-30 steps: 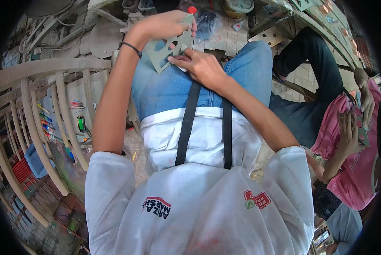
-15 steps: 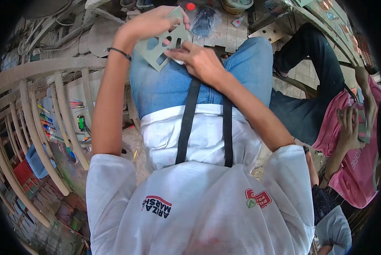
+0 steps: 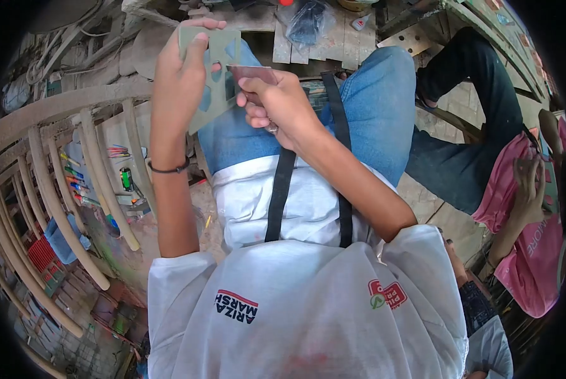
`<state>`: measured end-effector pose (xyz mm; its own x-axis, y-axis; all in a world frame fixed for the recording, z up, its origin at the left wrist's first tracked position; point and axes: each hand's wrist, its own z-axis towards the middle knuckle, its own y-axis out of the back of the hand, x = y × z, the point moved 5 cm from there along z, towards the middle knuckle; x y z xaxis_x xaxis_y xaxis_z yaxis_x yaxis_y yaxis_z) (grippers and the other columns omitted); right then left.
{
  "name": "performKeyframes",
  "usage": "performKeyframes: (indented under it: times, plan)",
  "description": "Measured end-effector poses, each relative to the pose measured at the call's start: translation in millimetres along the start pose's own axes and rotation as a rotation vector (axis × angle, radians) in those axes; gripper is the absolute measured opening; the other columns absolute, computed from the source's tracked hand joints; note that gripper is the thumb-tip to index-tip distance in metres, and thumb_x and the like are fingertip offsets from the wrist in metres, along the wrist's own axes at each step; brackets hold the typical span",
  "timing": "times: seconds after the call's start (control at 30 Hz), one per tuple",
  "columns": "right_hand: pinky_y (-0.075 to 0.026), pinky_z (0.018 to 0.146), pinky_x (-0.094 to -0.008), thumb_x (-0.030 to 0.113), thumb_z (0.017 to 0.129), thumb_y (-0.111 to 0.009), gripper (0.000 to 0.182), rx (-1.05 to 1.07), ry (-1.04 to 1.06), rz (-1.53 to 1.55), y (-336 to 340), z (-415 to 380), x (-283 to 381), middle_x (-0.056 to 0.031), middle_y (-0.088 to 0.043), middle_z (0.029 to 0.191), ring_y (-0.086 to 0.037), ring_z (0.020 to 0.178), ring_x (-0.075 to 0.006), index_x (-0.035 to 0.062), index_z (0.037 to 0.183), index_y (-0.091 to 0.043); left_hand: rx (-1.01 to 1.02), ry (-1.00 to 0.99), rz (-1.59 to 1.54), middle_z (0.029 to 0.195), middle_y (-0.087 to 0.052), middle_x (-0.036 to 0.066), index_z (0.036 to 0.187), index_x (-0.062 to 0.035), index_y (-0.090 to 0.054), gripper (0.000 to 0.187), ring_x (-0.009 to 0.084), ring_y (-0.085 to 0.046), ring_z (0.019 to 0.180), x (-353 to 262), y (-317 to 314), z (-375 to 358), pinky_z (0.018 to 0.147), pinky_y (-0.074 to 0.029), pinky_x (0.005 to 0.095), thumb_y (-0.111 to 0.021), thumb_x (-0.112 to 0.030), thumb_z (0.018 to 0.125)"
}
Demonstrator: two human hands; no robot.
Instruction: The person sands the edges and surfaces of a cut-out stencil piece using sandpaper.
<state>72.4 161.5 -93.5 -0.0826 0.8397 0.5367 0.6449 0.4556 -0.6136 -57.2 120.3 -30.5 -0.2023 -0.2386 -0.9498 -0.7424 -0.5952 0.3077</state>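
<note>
My left hand (image 3: pixel 185 72) grips a flat grey-green board (image 3: pixel 218 104) with several cut-out holes, thumb on the near face and fingers round its far edge. The board is held upright over my jeans (image 3: pixel 377 101). Pinched in my right hand (image 3: pixel 283 101) is a folded reddish-brown piece of sandpaper (image 3: pixel 257 74), its edge right at the board's right side. The fingers of that hand curl beneath the sandpaper.
A slatted wooden bench (image 3: pixel 74 104) stands at the left, with pens and a green item (image 3: pixel 126 179) beyond its slats. Ahead, a clear plastic bag (image 3: pixel 308 24) and a small bottle (image 3: pixel 360 23) lie on planks. Another person in a pink shirt (image 3: pixel 529 259) sits at the right.
The board has turned from a slant to more upright, and my left hand has shifted down its left side. My right hand has come off the board's lower part, and the sandpaper now shows.
</note>
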Motion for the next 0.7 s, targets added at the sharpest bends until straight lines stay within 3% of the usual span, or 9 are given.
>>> performKeyframes:
  times: [0.07,0.13,0.23,0.37,0.53,0.7]
  plan:
    - [-0.031,0.041,-0.0221,0.006,0.095,-0.052,0.025,-0.008,0.052,0.026,-12.3,-2.4,0.3,-0.0075,-0.057,0.074,-0.038,0.049,-0.0062,-0.0068,0.116,-0.056,-0.04,-0.03,0.012,0.111,-0.066,0.003,0.111,-0.0043,-0.062,0.026,0.0114,-0.061,0.091,-2.9,0.7,-5.4,0.075,-0.054,0.0292,-0.042,-0.018,0.101]
    - [-0.033,0.041,-0.023,0.006,0.095,-0.052,0.028,-0.036,0.071,0.005,-16.8,-2.1,-8.0,-0.0075,-0.058,0.074,-0.039,0.049,-0.0063,-0.0062,0.119,-0.058,-0.14,-0.023,0.063,0.111,-0.066,0.004,0.111,-0.0033,-0.062,0.027,0.0124,-0.061,0.089,-3.2,3.0,-9.3,0.076,-0.054,0.0288,-0.042,-0.017,0.101]
    - [-0.035,0.042,-0.0232,0.006,0.095,-0.053,0.031,-0.046,0.126,-0.144,-16.9,-4.8,-16.5,-0.0059,-0.057,0.074,-0.041,0.05,-0.0065,-0.0026,0.124,-0.061,-0.166,-0.002,0.042,0.112,-0.065,0.005,0.111,-0.0032,-0.063,0.027,0.0132,-0.061,0.092,0.8,6.3,-11.3,0.076,-0.054,0.029,-0.042,-0.016,0.1]
    - [-0.035,0.043,-0.0228,0.007,0.095,-0.052,0.031,-0.027,0.125,-0.127,-12.6,0.4,-21.5,-0.0055,-0.057,0.074,-0.042,0.05,-0.0066,-0.0032,0.124,-0.061,-0.19,0.007,0.013,0.115,-0.064,0.006,0.111,-0.0036,-0.063,0.027,0.0134,-0.06,0.095,-0.1,7.6,-15.3,0.077,-0.055,0.0301,-0.041,-0.015,0.1]
    - [-0.037,0.044,-0.0228,0.008,0.095,-0.053,0.023,-0.048,0.148,-0.224,-17.0,-1.0,-23.2,-0.0038,-0.058,0.074,-0.045,0.051,-0.0065,-0.0039,0.113,-0.063,-0.239,0.014,-0.017,0.117,-0.064,0.008,0.112,-0.0033,-0.062,0.027,0.0135,-0.059,0.098,-1.2,9.5,-20.7,0.078,-0.055,0.031,-0.04,-0.012,0.099]
    - [-0.038,0.044,-0.0227,0.009,0.095,-0.052,0.025,-0.032,0.141,-0.274,-12.3,-0.3,-13.9,-0.0028,-0.058,0.073,-0.046,0.051,-0.0067,-0.0033,0.114,-0.064,-0.24,-0.037,0.012,0.117,-0.064,0.009,0.112,-0.0016,-0.061,0.026,0.013,-0.059,0.095,-8.5,3.9,-27.7,0.078,-0.054,0.0301,-0.04,-0.009,0.099]
